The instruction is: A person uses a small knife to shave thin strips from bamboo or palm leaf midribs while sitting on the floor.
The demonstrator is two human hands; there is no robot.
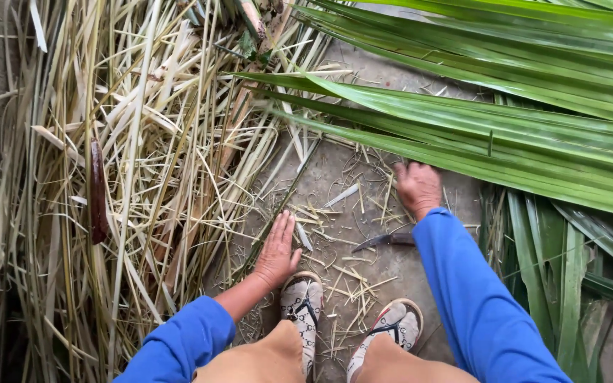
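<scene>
My left hand (277, 250) lies flat, fingers together, on the concrete floor beside a heap of dry pale leaf strips (129, 163). It holds nothing. My right hand (417, 186) reaches to the edge of long green palm leaves (491, 120), fingers curled down on the floor among the scraps; whether it grips anything is hidden. A dark curved knife blade (386, 241) lies on the floor between my hands, partly under my blue right sleeve. My feet in patterned sandals (305, 306) stand below.
Short straw scraps (349, 273) litter the concrete floor (335, 170). More green leaves (562, 284) are piled at the right. A dark brown pod-like strip (98, 191) lies in the dry heap on the left.
</scene>
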